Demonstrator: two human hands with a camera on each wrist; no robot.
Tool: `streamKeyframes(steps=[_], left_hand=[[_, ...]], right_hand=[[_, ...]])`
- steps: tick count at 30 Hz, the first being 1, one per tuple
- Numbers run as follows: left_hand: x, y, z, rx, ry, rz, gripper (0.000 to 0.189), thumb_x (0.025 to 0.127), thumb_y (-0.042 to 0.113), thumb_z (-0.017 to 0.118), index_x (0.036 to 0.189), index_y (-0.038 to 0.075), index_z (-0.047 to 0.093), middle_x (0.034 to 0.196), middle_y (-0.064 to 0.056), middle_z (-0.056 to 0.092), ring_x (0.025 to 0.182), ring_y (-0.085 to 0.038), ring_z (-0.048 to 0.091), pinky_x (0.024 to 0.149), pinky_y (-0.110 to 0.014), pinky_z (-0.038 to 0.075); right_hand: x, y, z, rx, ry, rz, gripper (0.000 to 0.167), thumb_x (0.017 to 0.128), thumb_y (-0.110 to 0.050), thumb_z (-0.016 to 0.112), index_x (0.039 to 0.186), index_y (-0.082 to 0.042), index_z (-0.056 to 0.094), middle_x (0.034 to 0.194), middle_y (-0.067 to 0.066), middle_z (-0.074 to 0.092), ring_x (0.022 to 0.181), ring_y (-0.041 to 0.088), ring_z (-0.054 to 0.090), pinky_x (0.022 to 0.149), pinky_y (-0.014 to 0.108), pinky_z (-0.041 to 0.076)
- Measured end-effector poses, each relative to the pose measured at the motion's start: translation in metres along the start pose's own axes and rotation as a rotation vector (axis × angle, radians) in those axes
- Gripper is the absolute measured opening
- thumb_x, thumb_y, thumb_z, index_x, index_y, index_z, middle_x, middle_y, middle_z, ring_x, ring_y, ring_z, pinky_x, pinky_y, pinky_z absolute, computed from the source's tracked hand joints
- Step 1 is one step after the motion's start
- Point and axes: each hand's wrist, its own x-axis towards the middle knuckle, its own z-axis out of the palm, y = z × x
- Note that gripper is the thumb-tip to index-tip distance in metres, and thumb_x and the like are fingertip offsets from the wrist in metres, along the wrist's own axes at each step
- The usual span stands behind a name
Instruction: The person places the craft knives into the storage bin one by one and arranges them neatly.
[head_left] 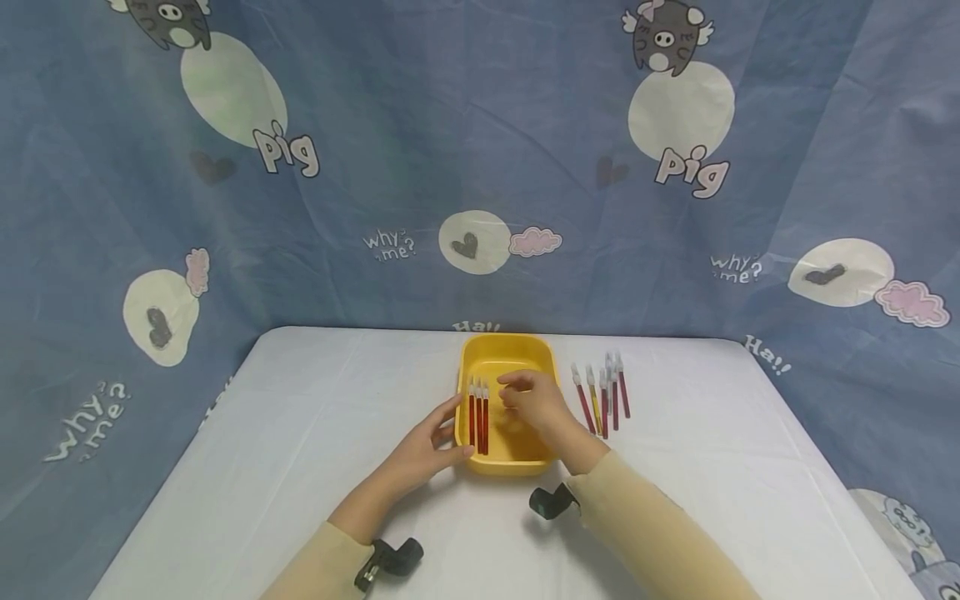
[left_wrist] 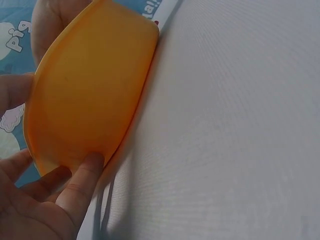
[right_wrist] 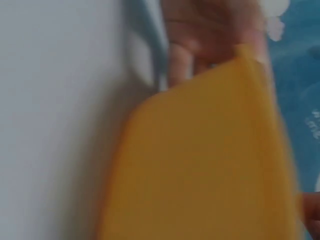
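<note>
Under the right hand (head_left: 536,407) sits a yellow tray (head_left: 506,469) on the white-covered bench (head_left: 337,400), its floor just below the bent fingertips. That hand is loosely curved, a narrow gap between finger and thumb, with nothing visible between them — though its wrist view is too blurred to be certain. Across from it, the left hand (head_left: 422,457) lies spread at the tray's left side, fingertips against the outer wall and thumb by the near corner. Just beside the left hand, within the tray, three red pens (head_left: 478,421) lie side by side, pale tips pointing away. To the right of the right hand — on the bench, outside the tray — lies a loose group of pens (head_left: 604,417).
</note>
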Motion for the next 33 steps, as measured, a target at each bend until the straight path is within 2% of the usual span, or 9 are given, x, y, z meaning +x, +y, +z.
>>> streamKeyframes(steps=[3,7,11,18,24,33], left_hand=[[0.0,0.001,0.001,0.026,0.017,-0.023,0.087,0.086,0.027,0.081,0.158,0.031,0.031,0.161,-0.008,0.033,0.139,-0.034,0.044,0.11,-0.059,0.038],[0.0,0.002,0.001,0.05,0.036,-0.043,0.088,0.085,0.03,0.082,0.157,0.034,0.032,0.161,-0.006,0.034,0.139,-0.033,0.045,0.11,-0.059,0.038],[0.001,0.0,0.001,0.046,0.037,-0.033,0.088,0.085,0.029,0.082,0.157,0.033,0.032,0.16,-0.007,0.035,0.139,-0.034,0.045,0.109,-0.059,0.039],[0.002,-0.003,0.001,0.043,0.039,-0.025,0.088,0.084,0.029,0.083,0.157,0.032,0.033,0.159,-0.007,0.036,0.138,-0.035,0.046,0.109,-0.058,0.04],[0.002,-0.003,0.001,0.044,0.042,-0.024,0.088,0.084,0.029,0.083,0.157,0.032,0.033,0.159,-0.007,0.036,0.137,-0.034,0.047,0.109,-0.058,0.04],[0.002,-0.002,0.001,0.037,0.043,-0.037,0.088,0.084,0.029,0.083,0.156,0.034,0.033,0.16,-0.006,0.036,0.138,-0.033,0.047,0.109,-0.058,0.04]], right_hand=[[-0.002,-0.009,-0.009,-0.018,0.008,-0.006,0.024,0.095,-0.001,0.066,0.118,0.004,0.068,0.11,0.015,0.065,0.09,0.024,0.065,0.081,0.038,0.061],[-0.008,-0.018,-0.022,-0.046,0.01,-0.028,0.024,0.095,-0.004,0.066,0.118,0.003,0.069,0.113,0.015,0.067,0.098,0.032,0.067,0.08,0.036,0.061],[-0.016,-0.023,-0.036,-0.065,0.013,-0.036,0.024,0.097,-0.007,0.064,0.118,0.002,0.069,0.116,0.017,0.065,0.105,0.039,0.065,0.083,0.038,0.061],[-0.024,-0.024,-0.064,-0.139,0.026,-0.051,0.027,0.1,-0.014,0.062,0.12,0.002,0.068,0.116,0.02,0.063,0.105,0.035,0.064,0.083,0.037,0.061],[-0.029,-0.023,-0.086,-0.203,0.034,-0.017,0.033,0.101,-0.02,0.061,0.126,0.001,0.065,0.124,0.022,0.062,0.111,0.037,0.064,0.084,0.036,0.06],[-0.034,-0.013,-0.114,-0.178,0.048,-0.052,0.032,0.101,-0.018,0.06,0.127,0.001,0.065,0.127,0.023,0.06,0.111,0.037,0.062,0.088,0.038,0.059]])
